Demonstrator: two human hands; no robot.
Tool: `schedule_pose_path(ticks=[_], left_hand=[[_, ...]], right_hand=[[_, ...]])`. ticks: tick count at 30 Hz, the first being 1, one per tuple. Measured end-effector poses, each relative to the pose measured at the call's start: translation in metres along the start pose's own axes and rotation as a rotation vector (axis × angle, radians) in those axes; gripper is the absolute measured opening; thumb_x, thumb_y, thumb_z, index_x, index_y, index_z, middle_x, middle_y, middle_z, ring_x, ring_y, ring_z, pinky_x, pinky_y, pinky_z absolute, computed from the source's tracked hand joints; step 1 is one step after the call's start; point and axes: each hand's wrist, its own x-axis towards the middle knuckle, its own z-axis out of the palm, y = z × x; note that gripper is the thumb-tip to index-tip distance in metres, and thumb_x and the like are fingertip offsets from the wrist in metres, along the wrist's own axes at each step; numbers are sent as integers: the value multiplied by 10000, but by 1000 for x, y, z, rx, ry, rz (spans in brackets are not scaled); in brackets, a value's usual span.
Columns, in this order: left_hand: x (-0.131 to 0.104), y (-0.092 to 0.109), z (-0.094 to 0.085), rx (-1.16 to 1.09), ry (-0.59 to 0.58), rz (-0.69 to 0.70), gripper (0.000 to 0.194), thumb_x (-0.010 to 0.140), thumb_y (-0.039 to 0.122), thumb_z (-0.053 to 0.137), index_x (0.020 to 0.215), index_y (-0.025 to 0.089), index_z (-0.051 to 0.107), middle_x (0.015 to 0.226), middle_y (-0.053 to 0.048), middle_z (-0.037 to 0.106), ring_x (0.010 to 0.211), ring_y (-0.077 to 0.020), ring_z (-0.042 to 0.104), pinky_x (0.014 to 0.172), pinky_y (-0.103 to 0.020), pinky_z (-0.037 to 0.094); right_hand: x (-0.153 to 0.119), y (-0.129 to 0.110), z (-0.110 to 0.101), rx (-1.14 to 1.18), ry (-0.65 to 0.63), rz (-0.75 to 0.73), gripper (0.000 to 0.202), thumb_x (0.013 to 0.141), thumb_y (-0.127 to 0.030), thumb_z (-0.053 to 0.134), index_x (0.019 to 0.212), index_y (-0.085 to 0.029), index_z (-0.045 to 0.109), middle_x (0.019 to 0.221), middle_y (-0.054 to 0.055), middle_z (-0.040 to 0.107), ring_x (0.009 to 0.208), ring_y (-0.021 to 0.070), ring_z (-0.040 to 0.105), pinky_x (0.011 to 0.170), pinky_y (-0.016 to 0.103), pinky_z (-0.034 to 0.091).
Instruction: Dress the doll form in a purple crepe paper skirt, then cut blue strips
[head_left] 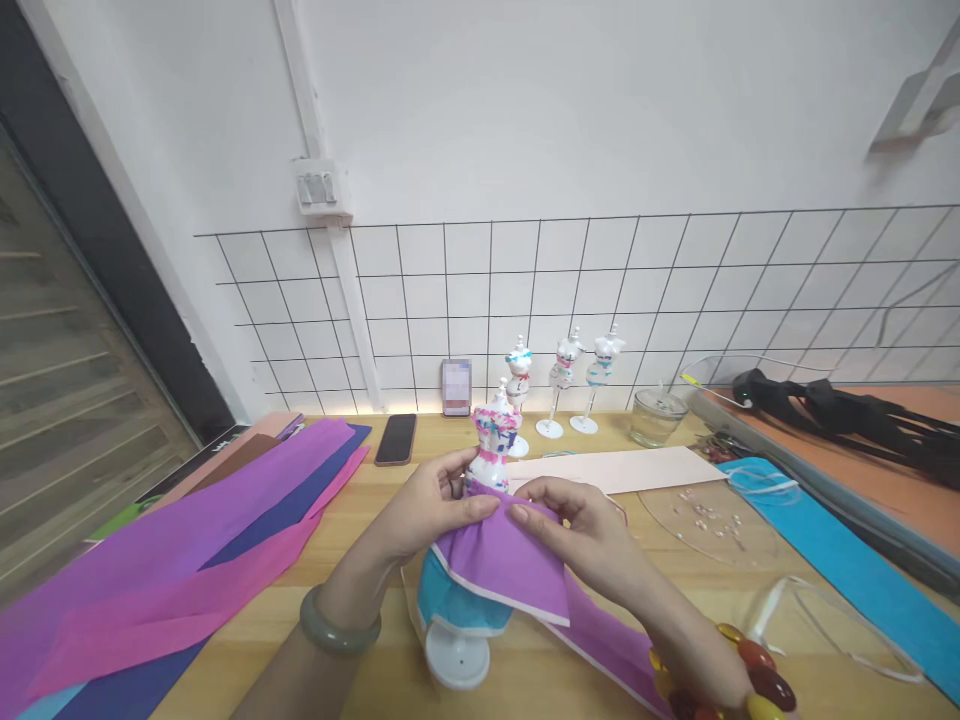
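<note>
A small white dress form with pink and blue bits on its bust stands on a round white base in front of me. Around its lower part hangs a blue skirt layer. Over that lies a purple fabric strip with a white edge, gathered at the waist. My left hand pinches the strip against the waist with its thumb. My right hand grips the strip's upper edge just to the right. The strip's tail passes beneath my right forearm towards the lower right.
Purple, pink and navy fabric sheets lie at the left, with a dark phone beyond. Several small dress forms, one a white form, stand at the back. A glass, pale strip and blue strip lie rightward.
</note>
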Motion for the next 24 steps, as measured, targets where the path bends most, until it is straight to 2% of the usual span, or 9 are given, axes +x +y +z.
schedule_pose_path(ticks=[11, 16, 20, 24], left_hand=[[2, -3, 0, 29, 69, 1, 546, 677, 240, 747, 1194, 197, 576, 1188, -94, 624, 1102, -239, 568, 926, -316, 462], [2, -5, -1, 52, 99, -20, 556, 668, 250, 749, 1190, 179, 572, 1194, -102, 619, 1139, -251, 546, 954, -328, 449], [2, -5, -1, 57, 68, -6, 576, 674, 241, 748, 1214, 188, 555, 1218, -103, 602, 1154, -256, 533, 979, -340, 429], [2, -4, 0, 55, -10, 2, 574, 701, 223, 730, 1237, 192, 528, 1257, -102, 574, 1140, -244, 540, 976, -335, 425]], right_hand=[[1, -3, -2, -50, 13, -73, 211, 847, -362, 567, 814, -188, 680, 760, 15, 688, 684, 141, 579, 600, 239, 436], [-1, -8, -4, -70, -23, -122, 187, 866, -316, 547, 844, -195, 689, 787, 11, 698, 697, 134, 588, 618, 236, 441], [-2, -9, -5, -71, -68, -151, 180, 872, -286, 543, 825, -198, 693, 751, -2, 689, 666, 113, 573, 585, 213, 421], [-1, -6, -5, -75, -55, -136, 148, 859, -278, 563, 838, -195, 684, 761, 2, 688, 661, 109, 558, 578, 211, 407]])
